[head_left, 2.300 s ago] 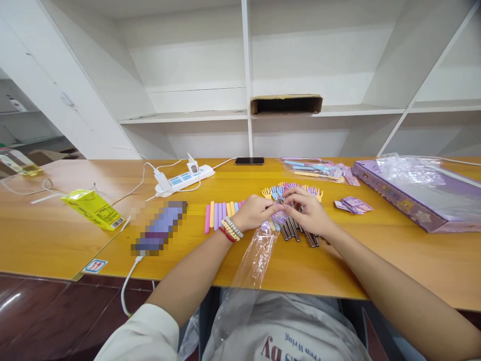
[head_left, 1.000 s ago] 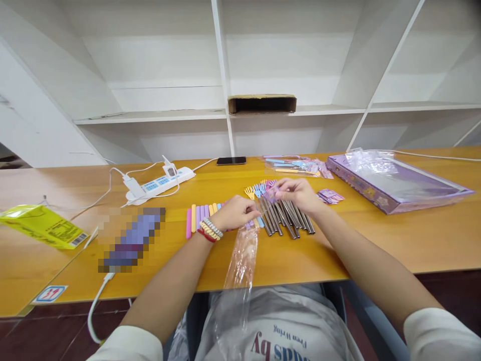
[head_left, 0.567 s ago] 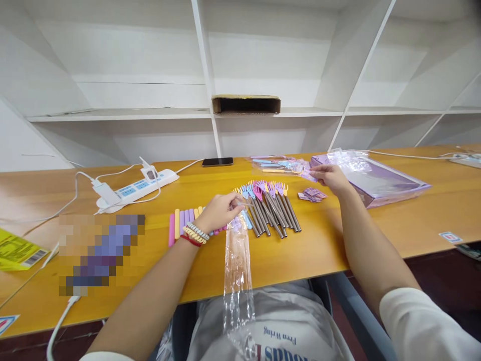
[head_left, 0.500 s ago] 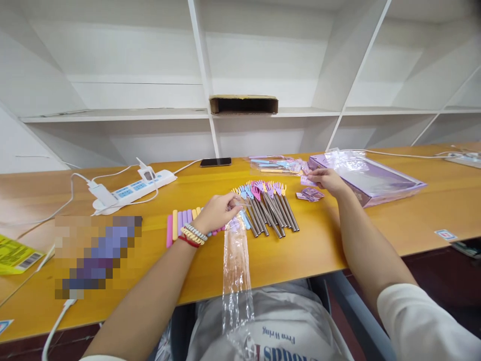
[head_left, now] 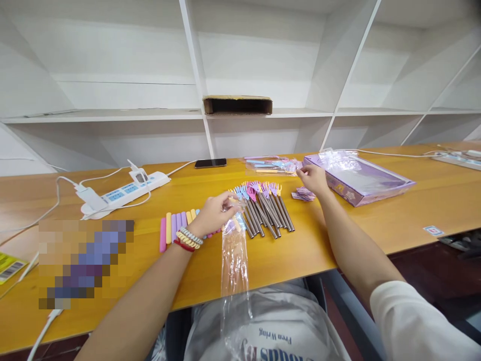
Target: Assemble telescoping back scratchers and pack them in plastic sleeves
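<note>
My left hand [head_left: 218, 213] is closed on a long clear plastic bag [head_left: 235, 260], which hangs over the table edge onto my lap. Beside that hand, metal rods with coloured claw-shaped ends [head_left: 266, 210] lie in a fanned pile, and a row of pink, yellow and purple tubes [head_left: 178, 225] is partly covered by it. My right hand [head_left: 313, 178] has its fingertips pinched at the right end of some filled clear packets [head_left: 272, 165]; what is between them is too small to tell. Just below it lies a small stack of purple cards [head_left: 303, 194].
A purple box with a clear window [head_left: 361, 175] sits at right, crumpled film on its corner. At left are a white power strip [head_left: 126, 193] with cables and a blurred-out object [head_left: 86, 265]. A black phone [head_left: 210, 163] lies near the shelves; a cardboard box [head_left: 237, 105] sits on one.
My right hand has moved a little left and up towards the packets; the purple card seen at its fingertips no longer shows clearly. My left hand still holds the bag. The view has shifted slightly.
</note>
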Available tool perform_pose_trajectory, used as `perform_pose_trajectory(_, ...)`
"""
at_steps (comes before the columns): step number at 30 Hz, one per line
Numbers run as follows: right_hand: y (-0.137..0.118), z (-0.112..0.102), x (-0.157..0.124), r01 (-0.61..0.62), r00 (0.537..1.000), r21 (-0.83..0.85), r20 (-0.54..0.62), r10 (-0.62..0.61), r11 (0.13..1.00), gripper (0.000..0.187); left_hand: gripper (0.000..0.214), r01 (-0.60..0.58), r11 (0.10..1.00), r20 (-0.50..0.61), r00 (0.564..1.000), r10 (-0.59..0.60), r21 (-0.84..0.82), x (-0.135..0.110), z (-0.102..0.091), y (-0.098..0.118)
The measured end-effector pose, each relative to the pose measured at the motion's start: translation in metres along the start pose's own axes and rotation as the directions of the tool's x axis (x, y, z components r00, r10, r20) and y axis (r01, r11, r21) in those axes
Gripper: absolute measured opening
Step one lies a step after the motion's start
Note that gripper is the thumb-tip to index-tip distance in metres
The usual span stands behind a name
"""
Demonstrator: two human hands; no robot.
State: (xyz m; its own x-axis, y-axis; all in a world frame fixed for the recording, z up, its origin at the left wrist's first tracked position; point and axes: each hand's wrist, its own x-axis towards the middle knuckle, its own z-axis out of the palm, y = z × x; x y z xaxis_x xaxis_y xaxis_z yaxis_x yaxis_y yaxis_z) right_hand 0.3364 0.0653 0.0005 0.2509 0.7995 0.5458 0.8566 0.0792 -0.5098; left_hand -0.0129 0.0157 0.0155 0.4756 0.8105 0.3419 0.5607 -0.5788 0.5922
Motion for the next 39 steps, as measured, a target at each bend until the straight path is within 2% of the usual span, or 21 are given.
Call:
perform_pose_trajectory(2,-0.032,0.007,-0.012,0.136,0.991,0.125,-0.039,-0.132,0.983,0.035,0.027,0.028,0.993,0.022,0.999,-0.026,-0.118,0.0,0.003,0.006)
perform_pose_trajectory(4,-0.066,0.012,-0.028,0.266,0.957,0.306,0.03,-0.288,0.914,0.041,0.026,0.059,0.967,0.077,0.996,-0.041,-0.249,-0.001,0.008,0.011)
perform_pose_trajectory(5,-0.081,0.014,-0.036,0.306,0.925,0.414,0.085,-0.371,0.857,0.041,0.027,0.076,0.948,0.104,0.994,-0.046,-0.308,-0.002,0.011,0.013)
perform_pose_trajectory(6,-0.094,0.015,-0.045,0.311,0.883,0.527,0.148,-0.446,0.791,0.04,0.027,0.093,0.929,0.128,0.99,-0.049,-0.358,-0.002,0.014,0.015)
perform_pose_trajectory(8,-0.114,0.018,-0.06,0.234,0.803,0.694,0.256,-0.538,0.68,0.042,0.029,0.127,0.896,0.166,0.984,-0.06,-0.425,-0.003,0.019,0.016)
perform_pose_trajectory(11,-0.125,0.025,-0.074,0.104,0.743,0.768,0.363,-0.563,0.632,0.036,0.031,0.146,0.889,0.187,0.98,-0.07,-0.435,-0.003,0.023,0.017)
perform_pose_trajectory(15,-0.123,0.034,-0.076,-0.001,0.75,0.792,0.404,-0.524,0.61,0.024,0.033,0.124,0.905,0.163,0.985,-0.062,-0.406,-0.003,0.022,0.017)
perform_pose_trajectory(20,-0.123,0.036,-0.076,-0.025,0.767,0.791,0.408,-0.495,0.612,0.018,0.033,0.187,0.888,0.171,0.977,-0.125,-0.42,-0.003,0.022,0.014)
perform_pose_trajectory(24,-0.126,0.036,-0.078,-0.209,0.691,0.811,0.518,-0.505,0.547,0.027,0.03,0.223,0.862,0.151,0.973,-0.173,-0.455,-0.003,0.023,0.012)
perform_pose_trajectory(26,-0.126,0.037,-0.078,-0.27,0.679,0.81,0.543,-0.494,0.52,0.029,0.029,0.204,0.857,0.111,0.979,-0.172,-0.472,-0.002,0.022,0.013)
perform_pose_trajectory(29,-0.125,0.037,-0.077,-0.236,0.744,0.829,0.49,-0.455,0.507,0.027,0.028,0.157,0.855,0.059,0.987,-0.147,-0.495,-0.001,0.018,0.015)
perform_pose_trajectory(32,-0.124,0.036,-0.077,-0.167,0.792,0.83,0.435,-0.428,0.533,0.026,0.03,0.202,0.832,0.117,0.979,-0.165,-0.517,0.0,0.015,0.016)
perform_pose_trajectory(35,-0.124,0.037,-0.078,-0.157,0.788,0.815,0.444,-0.427,0.558,0.03,0.031,0.271,0.807,0.124,0.962,-0.242,-0.524,-0.001,0.016,0.015)
perform_pose_trajectory(39,-0.125,0.042,-0.08,-0.251,0.769,0.822,0.49,-0.41,0.512,0.034,0.032,0.256,0.791,0.039,0.958,-0.282,-0.556,-0.002,0.018,0.013)
